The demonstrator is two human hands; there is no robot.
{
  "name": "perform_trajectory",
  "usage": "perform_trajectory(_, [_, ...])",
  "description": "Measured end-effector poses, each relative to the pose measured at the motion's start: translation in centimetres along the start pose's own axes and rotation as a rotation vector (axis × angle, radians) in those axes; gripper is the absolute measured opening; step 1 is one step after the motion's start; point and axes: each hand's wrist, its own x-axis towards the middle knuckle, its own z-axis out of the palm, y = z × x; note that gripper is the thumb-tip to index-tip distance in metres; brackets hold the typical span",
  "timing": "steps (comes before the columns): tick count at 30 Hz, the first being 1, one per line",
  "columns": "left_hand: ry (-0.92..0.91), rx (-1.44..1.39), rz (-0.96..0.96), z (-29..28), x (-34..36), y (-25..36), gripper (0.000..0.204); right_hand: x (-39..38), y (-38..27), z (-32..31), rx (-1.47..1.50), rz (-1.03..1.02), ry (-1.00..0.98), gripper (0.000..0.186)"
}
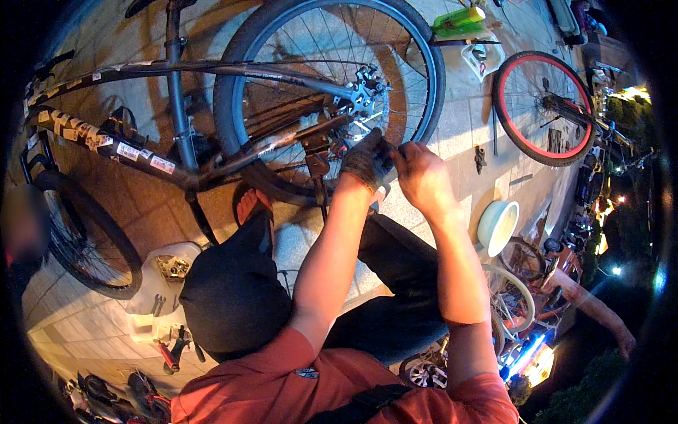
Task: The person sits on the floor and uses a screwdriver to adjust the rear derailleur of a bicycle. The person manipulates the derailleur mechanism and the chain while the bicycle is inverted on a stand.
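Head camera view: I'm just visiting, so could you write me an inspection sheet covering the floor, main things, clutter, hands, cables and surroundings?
Surface: pale paving, patched with shadow.
Job's things: dark bicycle frame; large wheel with black tyre and metal hub parts, close to the hands.
Clutter: white tray with small metal parts; green bottle; pale basin.
Grippers: human hands; left hand looks gloved, right hand bare; fingertips close together beside the wheel, anything held too small to tell.
Cables: too fine to tell for certain.
Surroundings: red-rimmed wheel of another bicycle at right; bright light beyond; person at left edge.
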Motion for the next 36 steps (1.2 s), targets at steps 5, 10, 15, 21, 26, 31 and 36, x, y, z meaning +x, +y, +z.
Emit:
perform_trajectory(5, [-0.172, 0.068, -0.071, -1.1, -0.3, 0.5, 0.026, 0.9, 1.5, 2.7, 0.714, 0.628, -0.229, 0.035])
perform_trajectory(10, [-0.097, 0.304, -0.048, -2.7, -0.4, -0.1, 0.028, 0.0, 2.4, 1.7, 0.839, 0.760, -0.479, 0.043])
perform_trajectory(15, [0.144, 0.834, 0.526, -2.3, -3.7, -1.5, 0.032, -2.6, 6.8, 5.5, 0.405, 0.749, -0.541, 0.043])
perform_trajectory(21, [0.351, 1.981, 1.287, -5.2, -4.6, -2.6, 0.027, -11.5, 7.9, 20.3, 0.125, 0.250, -0.986, 0.059])
perform_trajectory(26, [0.378, 1.087, 0.884, -9.1, -1.8, -1.4, 0.028, -17.2, 3.7, 31.8, 0.373, 0.357, -0.727, 0.064])
perform_trajectory(31, [0.356, 0.953, 0.860, -9.6, -2.3, -1.1, 0.022, -15.7, -0.3, 29.7, 0.341, 0.818, -0.719, 0.046])
perform_trajectory(36, [0.435, 0.414, 0.544, -5.9, -4.1, -1.4, 0.011, -17.6, -0.5, 30.1, 0.076, 0.658, -0.620, 0.041])
